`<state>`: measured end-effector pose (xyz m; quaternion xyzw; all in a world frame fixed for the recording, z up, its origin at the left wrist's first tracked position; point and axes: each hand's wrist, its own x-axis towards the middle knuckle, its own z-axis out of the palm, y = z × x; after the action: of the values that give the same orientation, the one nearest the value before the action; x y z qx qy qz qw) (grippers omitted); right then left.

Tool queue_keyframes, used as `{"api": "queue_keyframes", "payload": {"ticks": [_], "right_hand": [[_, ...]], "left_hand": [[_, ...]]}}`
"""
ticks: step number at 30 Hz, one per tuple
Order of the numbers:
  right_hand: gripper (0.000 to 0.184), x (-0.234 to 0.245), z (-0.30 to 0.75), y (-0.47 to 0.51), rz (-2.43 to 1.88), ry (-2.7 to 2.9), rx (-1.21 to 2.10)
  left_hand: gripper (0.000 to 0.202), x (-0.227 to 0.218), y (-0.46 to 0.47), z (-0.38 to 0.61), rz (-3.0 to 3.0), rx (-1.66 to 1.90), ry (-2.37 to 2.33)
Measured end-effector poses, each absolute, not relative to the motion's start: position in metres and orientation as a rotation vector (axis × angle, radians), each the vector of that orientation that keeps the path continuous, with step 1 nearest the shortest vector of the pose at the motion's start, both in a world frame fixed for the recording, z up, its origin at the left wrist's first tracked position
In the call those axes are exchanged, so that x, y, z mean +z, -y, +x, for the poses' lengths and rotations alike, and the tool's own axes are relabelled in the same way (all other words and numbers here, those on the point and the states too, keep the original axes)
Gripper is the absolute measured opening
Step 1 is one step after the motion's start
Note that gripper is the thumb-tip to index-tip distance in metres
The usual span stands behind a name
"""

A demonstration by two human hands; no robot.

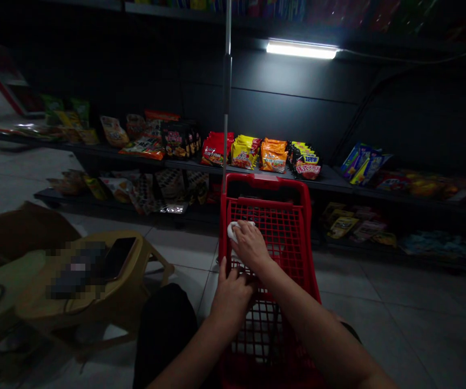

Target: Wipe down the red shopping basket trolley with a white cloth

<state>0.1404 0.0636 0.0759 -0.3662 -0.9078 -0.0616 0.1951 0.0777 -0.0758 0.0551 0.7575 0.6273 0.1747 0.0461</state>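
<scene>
A red plastic shopping basket (306,232) with grid walls stands in front of me, between my knees. My right hand (252,246) presses a white cloth (233,231) against the grid near its upper left side. Its fingers are bent over the cloth, which is partly hidden under them. Just below, my left hand (233,294) rests over the basket's left edge, one finger stretched along the outside and the others curled on the grid. The right forearm covers part of the left hand's fingers, so its thumb is hidden.
A metal pole (227,86) rises at the basket's left side. Behind it, a dark shelf (332,177) carries instant noodle packs (274,156) and other snack bags. On my left, a yellow stool (129,270) holds a phone (119,258) and a blurred-out object.
</scene>
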Motion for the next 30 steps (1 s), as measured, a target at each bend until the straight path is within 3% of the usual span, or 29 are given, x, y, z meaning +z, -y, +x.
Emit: {"api": "queue_keyframes", "payload": {"ticks": [10,17,30], "right_hand": [[0.018,0.087,0.143,-0.076,-1.065,2.5,-0.014],[0.021,0.091,0.188,-0.09,-1.088,2.221,0.276],[0.022,0.088,0.161,-0.078,-1.068,2.596,-0.17]], "left_hand": [[0.017,0.052,0.077,0.078,2.33,0.581,-1.896],[0.01,0.048,0.078,0.077,2.354,0.59,-1.902],[0.01,0.049,0.075,0.078,2.371,0.53,-1.937]]}}
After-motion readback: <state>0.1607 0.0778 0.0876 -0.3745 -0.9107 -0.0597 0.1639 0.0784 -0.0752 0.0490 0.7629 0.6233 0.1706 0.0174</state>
